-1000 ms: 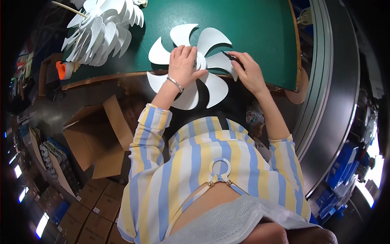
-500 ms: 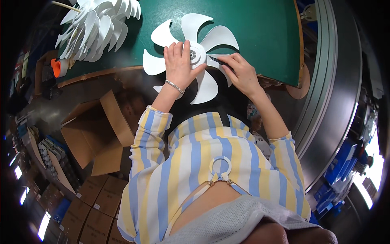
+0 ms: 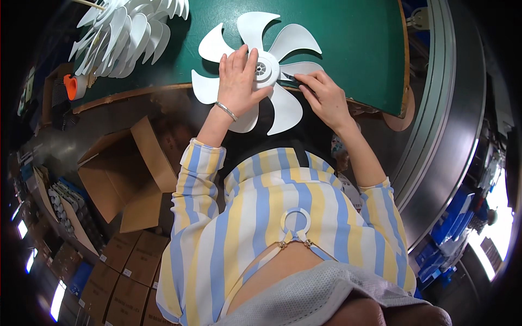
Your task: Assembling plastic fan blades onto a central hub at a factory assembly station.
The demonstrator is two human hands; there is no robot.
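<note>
White plastic fan blade [image 3: 261, 65], seven vanes, lies flat at the near edge of the green table [image 3: 359, 49]; left hand [image 3: 239, 81] spread flat on it, right hand [image 3: 325, 98] pinching what looks like a thin dark tool [image 3: 289, 79] at the hub. Open cardboard box [image 3: 122, 174] on the floor at left, contents not visible; one stack of white blades [image 3: 125, 32] at the table's far left.

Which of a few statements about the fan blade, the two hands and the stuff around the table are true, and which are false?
1. The left hand lies flat on the white fan blade. True.
2. The right hand holds a slim dark tool against the blade near its hub. True.
3. The table has a red top. False: it is green.
4. A stack of white fan blades lies at the table's far left. True.
5. The open cardboard box sits on the table. False: it stands on the floor, left of the person.
</note>
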